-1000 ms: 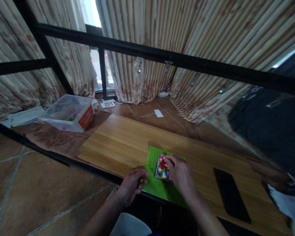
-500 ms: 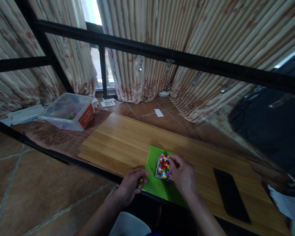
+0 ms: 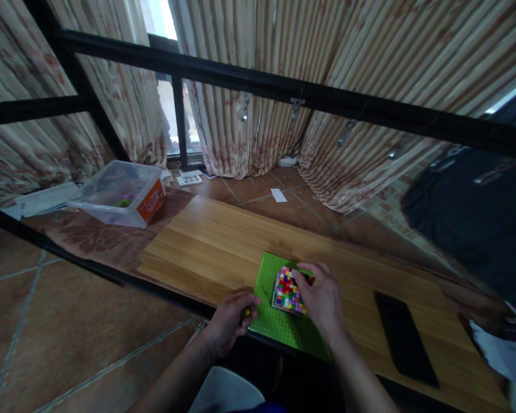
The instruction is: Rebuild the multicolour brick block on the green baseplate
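A green studded baseplate (image 3: 264, 275) lies near the front edge of the wooden board. On it stands a low block of small multicoloured building bricks (image 3: 289, 292), red, white, purple, yellow and more. My right hand (image 3: 324, 298) is over the block's right side, thumb and fingers curled down at its far right part. Whatever is between those fingertips is hidden. Beside the baseplate's left edge, my left hand (image 3: 232, 321) is closed around a few small building bricks (image 3: 245, 312); yellow and a dark colour show between the fingers.
A black phone-like slab (image 3: 405, 338) lies on the wooden board (image 3: 206, 246) to the right. At the far left sits a clear plastic box (image 3: 116, 195) with some green and pink pieces inside. A black metal rail (image 3: 241, 80) crosses in front of the curtains (image 3: 223, 126).
My right hand has shifted slightly, its fingers now spread further over the far right part of the brick block. My left hand stays almost where it was, still closed.
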A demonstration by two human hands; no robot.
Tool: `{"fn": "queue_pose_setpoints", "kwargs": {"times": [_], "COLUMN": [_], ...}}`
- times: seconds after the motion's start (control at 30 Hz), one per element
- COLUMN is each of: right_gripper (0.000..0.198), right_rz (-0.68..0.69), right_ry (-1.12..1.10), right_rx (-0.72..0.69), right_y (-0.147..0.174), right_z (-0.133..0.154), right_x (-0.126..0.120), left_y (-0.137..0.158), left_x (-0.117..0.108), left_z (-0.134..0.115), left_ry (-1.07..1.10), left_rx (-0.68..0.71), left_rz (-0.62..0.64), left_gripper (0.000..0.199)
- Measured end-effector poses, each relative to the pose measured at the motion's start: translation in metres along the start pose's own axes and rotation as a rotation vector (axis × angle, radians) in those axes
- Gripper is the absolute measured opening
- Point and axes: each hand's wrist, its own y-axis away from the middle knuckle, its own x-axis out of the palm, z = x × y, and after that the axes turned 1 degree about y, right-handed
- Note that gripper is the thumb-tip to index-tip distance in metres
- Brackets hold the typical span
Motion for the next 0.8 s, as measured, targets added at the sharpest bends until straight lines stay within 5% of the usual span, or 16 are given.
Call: {"fn": "queue_pose_setpoints", "kwargs": {"times": [0.8], "right_gripper": [0.029], "right_rz": [0.229], "right_ry": [-0.257], "right_rx": [0.159], "right_y": [-0.0047], "right_z": [-0.0072], "right_x": [0.0012], "left_y": [0.0009], "left_x": [0.0017], "left_z": [0.0012], "left_ry": [-0.019], "left_rx": [0.02], "left_rz": [-0.026], "left_gripper": [0.029]}}
